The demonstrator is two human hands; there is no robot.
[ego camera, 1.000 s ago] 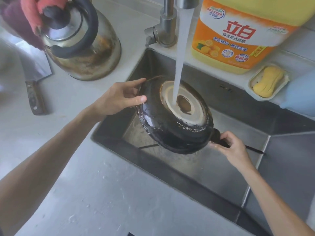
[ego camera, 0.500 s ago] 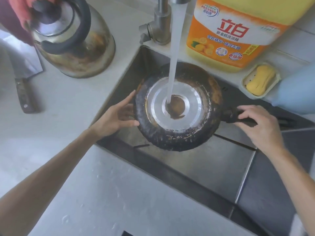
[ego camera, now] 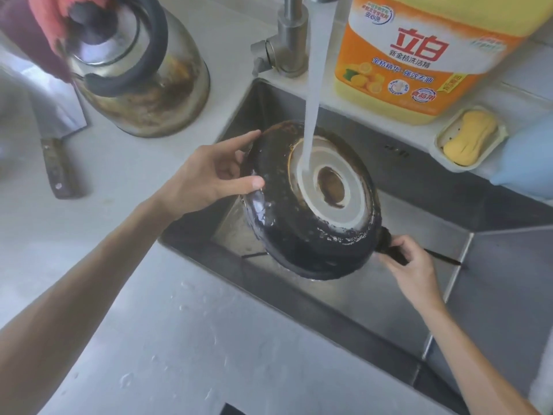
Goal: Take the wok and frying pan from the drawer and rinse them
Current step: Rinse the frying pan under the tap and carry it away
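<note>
Two bare hands on one blackened frying pan (ego camera: 299, 235), held above the steel sink (ego camera: 374, 310) near its back-left corner, underside up and tilted toward the camera. Water (ego camera: 314, 85) from the faucet (ego camera: 290, 40) striking the pale ring of the pan's base, just beside its brown centre. Handle (ego camera: 392, 250) pointing toward the sink's right side, long axis running left to right and sloping down to the handle. Left hand (ego camera: 209, 178) spread along the pan's left rim, thumb on the wet outer wall, fingers curled behind the edge. Right hand (ego camera: 413, 265) wrapped round the handle close to the pan. Inside the basin, only wet steel and the shadow of the pan visible. On the counter's back-left corner, a stained kettle (ego camera: 143, 79); further left, a cleaver (ego camera: 57, 145) lying flat. Along the back ledge of the sink, a large yellow detergent jug (ego camera: 419, 55) and a soap dish (ego camera: 469, 139) holding a yellow bar of soap (ego camera: 469, 136).
</note>
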